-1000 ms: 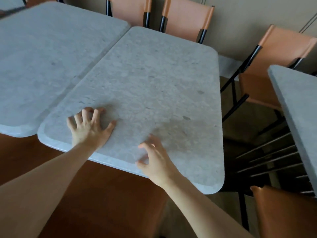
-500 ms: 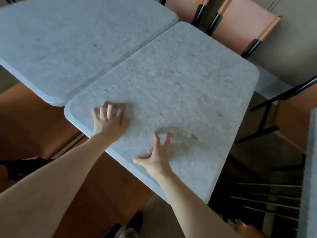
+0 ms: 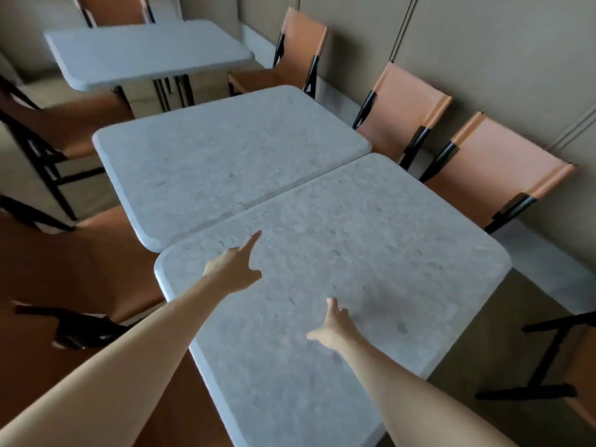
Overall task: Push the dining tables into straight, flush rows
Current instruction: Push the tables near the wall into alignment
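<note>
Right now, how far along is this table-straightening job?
Done: the near table sits against the middle table, with only a thin seam between them, though their left corners look slightly offset. In hand: the left hand and right hand are over the near table, fingers extended; whether they press it is unclear. Left: the far table stands apart, across an open gap.

The near rounded-corner stone-topped counter is pale grey with fine darker speckling, and the matching stone-topped counter touching its far edge wears the same mottled grey. A third grey counter further back looks smoother and slightly bluish (blur hides any pattern). The slung leather chairs along the wall are tan-orange on black frames, against a beige wall.
</note>
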`<state>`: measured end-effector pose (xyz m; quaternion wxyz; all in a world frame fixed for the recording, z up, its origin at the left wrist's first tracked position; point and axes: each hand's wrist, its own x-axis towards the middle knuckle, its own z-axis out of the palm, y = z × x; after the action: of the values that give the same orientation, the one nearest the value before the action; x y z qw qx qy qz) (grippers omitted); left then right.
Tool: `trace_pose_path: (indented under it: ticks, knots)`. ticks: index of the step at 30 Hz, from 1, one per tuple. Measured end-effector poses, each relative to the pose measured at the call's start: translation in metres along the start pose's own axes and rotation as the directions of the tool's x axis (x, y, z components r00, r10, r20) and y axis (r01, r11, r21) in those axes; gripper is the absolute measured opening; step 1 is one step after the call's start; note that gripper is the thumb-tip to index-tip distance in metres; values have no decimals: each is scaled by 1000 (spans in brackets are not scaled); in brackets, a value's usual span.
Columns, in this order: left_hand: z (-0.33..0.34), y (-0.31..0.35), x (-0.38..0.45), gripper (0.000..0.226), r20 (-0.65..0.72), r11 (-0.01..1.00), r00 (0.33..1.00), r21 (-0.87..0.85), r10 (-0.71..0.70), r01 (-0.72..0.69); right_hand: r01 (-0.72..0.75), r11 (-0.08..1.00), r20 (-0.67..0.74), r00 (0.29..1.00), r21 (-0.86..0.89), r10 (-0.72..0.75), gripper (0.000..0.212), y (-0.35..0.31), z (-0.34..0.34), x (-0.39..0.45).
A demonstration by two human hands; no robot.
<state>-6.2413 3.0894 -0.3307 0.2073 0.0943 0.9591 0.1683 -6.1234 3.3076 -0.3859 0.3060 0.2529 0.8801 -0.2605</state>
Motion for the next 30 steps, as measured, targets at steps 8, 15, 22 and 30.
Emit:
trace_pose_path:
  ticks: [8, 15, 22, 30]
  knots:
    - [41, 128, -3, 104, -23, 966, 998, -253, -65, 57, 160, 984, -33, 987, 74, -158, 117, 50, -142, 60]
    - [78, 168, -1, 102, 39, 967, 997, -244, -60, 68, 211, 973, -137, 971, 91, -197, 107, 66, -213, 79]
    - [87, 177, 1, 100, 48, 936, 991, -324, -127, 136, 216, 972, -102, 973, 89, -207, 99, 106, -230, 71]
    - [107, 190, 7, 96, -20, 942, 989, -309, -147, 134, 104, 982, -22, 995, 156, -102, 77, 150, -231, 75]
